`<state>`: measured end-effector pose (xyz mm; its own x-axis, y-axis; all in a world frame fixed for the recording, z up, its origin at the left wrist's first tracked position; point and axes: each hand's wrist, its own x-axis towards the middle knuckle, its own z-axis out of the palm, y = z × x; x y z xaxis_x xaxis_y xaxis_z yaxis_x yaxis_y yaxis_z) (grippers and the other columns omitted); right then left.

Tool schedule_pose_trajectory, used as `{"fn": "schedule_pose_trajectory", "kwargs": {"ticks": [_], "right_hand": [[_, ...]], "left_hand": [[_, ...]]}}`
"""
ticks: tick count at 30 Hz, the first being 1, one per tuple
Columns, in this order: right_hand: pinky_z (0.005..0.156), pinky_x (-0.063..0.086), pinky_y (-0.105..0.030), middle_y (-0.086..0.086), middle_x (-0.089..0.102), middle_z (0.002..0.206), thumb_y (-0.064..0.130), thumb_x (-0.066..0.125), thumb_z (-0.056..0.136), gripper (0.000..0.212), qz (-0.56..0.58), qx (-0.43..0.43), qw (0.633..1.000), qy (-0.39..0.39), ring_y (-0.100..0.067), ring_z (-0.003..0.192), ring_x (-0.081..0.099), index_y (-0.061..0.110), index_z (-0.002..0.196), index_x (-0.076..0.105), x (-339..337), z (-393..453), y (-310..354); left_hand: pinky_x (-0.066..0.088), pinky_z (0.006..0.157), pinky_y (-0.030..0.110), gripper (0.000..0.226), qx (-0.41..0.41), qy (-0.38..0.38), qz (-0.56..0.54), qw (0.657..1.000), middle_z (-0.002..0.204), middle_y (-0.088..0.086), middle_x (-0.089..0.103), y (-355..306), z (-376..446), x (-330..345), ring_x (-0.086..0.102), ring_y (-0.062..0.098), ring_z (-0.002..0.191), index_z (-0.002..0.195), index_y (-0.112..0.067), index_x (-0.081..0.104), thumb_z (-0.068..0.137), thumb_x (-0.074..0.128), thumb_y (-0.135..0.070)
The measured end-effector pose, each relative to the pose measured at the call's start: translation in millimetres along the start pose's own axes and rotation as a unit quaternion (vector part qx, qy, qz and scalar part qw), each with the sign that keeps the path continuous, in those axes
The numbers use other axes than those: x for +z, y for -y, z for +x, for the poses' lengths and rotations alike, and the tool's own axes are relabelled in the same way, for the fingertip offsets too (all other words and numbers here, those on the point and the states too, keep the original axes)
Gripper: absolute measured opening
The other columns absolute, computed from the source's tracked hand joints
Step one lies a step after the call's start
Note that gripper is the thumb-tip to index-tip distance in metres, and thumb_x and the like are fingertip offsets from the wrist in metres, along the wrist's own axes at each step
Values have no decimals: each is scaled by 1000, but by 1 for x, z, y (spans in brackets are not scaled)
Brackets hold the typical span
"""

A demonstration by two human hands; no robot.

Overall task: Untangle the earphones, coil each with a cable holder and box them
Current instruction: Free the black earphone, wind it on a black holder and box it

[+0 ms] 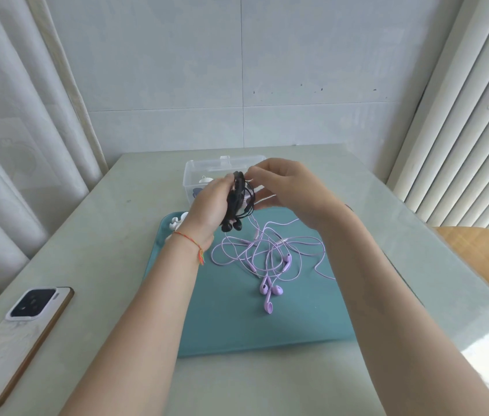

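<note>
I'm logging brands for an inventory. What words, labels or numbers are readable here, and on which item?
None can be read.
White phone with dark camera block: no legible marking on its back.
Clear plastic box: a bluish patch shows on its front, too blurred to read.
Black earphones and purple earphones: no print visible.

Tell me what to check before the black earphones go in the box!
1. Black earphones coiled: ok, bundled in the left hand.
2. Cable end secured: cannot tell; the right hand pinches it at the top.
3. Cable holder on the coil: cannot tell.
4. Clear box open: ok, no lid over it.
5. Purple earphones untangled: not ok, they lie knotted on the teal mat.
6. Spare white holder ready: ok, on the mat's far left corner.
</note>
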<state>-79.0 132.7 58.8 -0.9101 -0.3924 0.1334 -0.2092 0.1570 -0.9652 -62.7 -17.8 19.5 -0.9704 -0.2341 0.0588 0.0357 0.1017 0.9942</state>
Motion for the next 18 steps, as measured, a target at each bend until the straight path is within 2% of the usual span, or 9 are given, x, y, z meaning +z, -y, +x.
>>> {"fn": "schedule_pose_trajectory", "kwargs": {"ticks": [1, 2, 4, 6, 9, 11, 13, 15, 18], "right_hand": [[79, 59, -41, -19, 70, 95, 22, 62, 93, 21, 12, 1, 1000, 0, -24, 75, 68, 1, 98, 64, 2, -1, -1], [78, 59, -41, -17, 71, 90, 21, 65, 91, 21, 9, -1, 1000, 0, -24, 73, 68, 1, 98, 62, 3, -1, -2], [77, 60, -41, -14, 72, 85, 16, 69, 87, 19, -18, -4, 1000, -6, -23, 74, 70, 3, 98, 59, 6, -1, -3], [78, 59, -41, -13, 73, 86, 11, 70, 86, 16, -33, -10, 999, -16, -25, 76, 71, 7, 98, 59, 6, 1, -5], [77, 57, -40, -15, 73, 87, 7, 67, 86, 13, -39, -21, 998, -40, -31, 78, 70, 10, 96, 60, 5, 4, -7], [78, 57, -39, -14, 74, 87, 5, 65, 86, 12, -38, -15, 998, -43, -26, 76, 69, 10, 96, 61, 3, 5, -8], [81, 57, -38, -13, 73, 87, 6, 63, 86, 14, -42, -7, 999, -29, -22, 75, 67, 11, 99, 62, 2, 4, -8], [81, 56, -36, -9, 71, 84, 7, 65, 85, 20, -59, -1, 998, -3, -19, 74, 65, 10, 105, 62, 1, 3, -8], [83, 56, -38, -5, 67, 80, 2, 63, 83, 24, -77, 7, 997, 6, -20, 72, 65, 8, 106, 62, 1, 4, -11]], "left_hand": [[48, 73, 34, 33, 18, -2, 15, 1000, 92, 3, 69, 1, 0, 0, 64, 20, 83, 98, -15, 65, 98, 46, -41], [49, 72, 30, 30, 30, -2, 18, 999, 91, 4, 67, 1, -1, -1, 63, 16, 77, 101, -13, 61, 100, 46, -39], [46, 61, 23, 22, 51, 4, -3, 999, 82, 5, 62, 0, -3, -1, 57, 11, 62, 99, -12, 55, 100, 49, -33], [46, 57, 19, 19, 71, 8, -19, 997, 82, 7, 62, -1, -4, -2, 58, 10, 60, 99, -11, 54, 98, 55, -30], [53, 70, 31, 38, 80, 13, -36, 996, 92, 13, 66, -2, -3, -6, 65, 22, 76, 102, -13, 59, 81, 72, -41], [54, 80, 42, 47, 75, 21, -30, 996, 98, 15, 69, -2, -3, -10, 67, 31, 88, 103, -19, 65, 69, 75, -50], [56, 74, 40, 42, 72, 36, -30, 996, 94, 13, 70, -1, -3, -12, 67, 27, 83, 103, -17, 67, 73, 74, -45], [54, 64, 31, 29, 57, 45, -47, 996, 87, 10, 69, -1, -1, -14, 67, 21, 73, 104, -10, 67, 85, 71, -32], [51, 61, 25, 21, 44, 54, -56, 996, 85, 9, 69, 0, -2, -16, 66, 19, 70, 98, -10, 71, 89, 67, -28]]}}
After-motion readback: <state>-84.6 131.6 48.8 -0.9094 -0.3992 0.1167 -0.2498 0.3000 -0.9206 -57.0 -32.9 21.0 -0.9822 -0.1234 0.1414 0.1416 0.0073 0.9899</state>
